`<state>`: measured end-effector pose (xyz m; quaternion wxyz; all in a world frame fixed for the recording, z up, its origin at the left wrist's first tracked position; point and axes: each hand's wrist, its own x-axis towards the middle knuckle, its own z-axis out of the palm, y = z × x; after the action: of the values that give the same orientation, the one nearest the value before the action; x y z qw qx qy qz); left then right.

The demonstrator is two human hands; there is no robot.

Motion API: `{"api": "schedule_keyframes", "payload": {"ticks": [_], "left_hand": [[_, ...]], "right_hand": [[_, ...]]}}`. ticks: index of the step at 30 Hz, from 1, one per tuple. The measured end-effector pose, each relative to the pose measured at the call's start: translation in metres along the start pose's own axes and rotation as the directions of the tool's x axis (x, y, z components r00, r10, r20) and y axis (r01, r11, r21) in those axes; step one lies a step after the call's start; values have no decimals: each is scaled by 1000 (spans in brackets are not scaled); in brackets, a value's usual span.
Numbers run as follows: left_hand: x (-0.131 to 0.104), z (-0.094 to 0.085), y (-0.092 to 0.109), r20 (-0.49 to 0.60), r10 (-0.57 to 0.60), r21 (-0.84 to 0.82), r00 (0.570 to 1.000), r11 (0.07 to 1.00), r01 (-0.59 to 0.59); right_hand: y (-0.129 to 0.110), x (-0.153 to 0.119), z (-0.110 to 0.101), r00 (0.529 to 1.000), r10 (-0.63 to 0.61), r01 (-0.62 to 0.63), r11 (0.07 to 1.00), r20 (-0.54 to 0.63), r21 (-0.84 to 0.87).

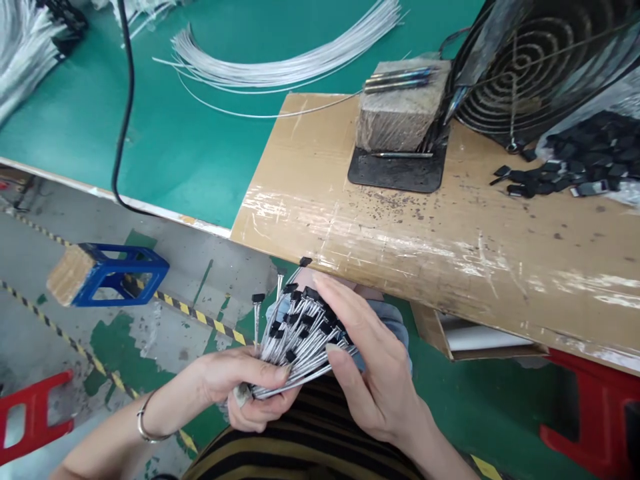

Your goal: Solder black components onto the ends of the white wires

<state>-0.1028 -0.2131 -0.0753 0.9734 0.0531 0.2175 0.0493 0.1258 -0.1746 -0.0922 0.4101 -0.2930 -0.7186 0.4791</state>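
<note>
A bundle of thin white-grey wires (305, 340) with small black connectors at the ends is held over the lap, in front of the table edge. My left hand (260, 387) is wrapped round the lower part of the bundle, thumb on top. My right hand (370, 360) is at the bundle's right side, thumb and fingers apart, the fingertips beside the black connectors. One connector (258, 298) stands apart at the left, and another (305, 262) sticks up near the table edge.
Loose white wires (285, 73) lie on the green mat (185, 153). Cardboard (295, 200) bears a grey block (395, 120) with metal tips. Behind it is a fan (525, 67), with black connectors (590, 160) at right. A blue stool (120, 273) and red stools (35, 413) stand below.
</note>
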Motion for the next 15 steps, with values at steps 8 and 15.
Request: {"api": "schedule_keyframes", "payload": {"ticks": [8, 15], "left_hand": [[0, 2, 0, -14, 10, 10, 1000, 1000, -10], [-1, 3, 0, -30, 12, 28, 999, 1000, -11]], "right_hand": [[0, -3, 0, 999, -39, 39, 999, -1, -24], [1, -3, 1, 999, -41, 41, 999, -4, 11]]}}
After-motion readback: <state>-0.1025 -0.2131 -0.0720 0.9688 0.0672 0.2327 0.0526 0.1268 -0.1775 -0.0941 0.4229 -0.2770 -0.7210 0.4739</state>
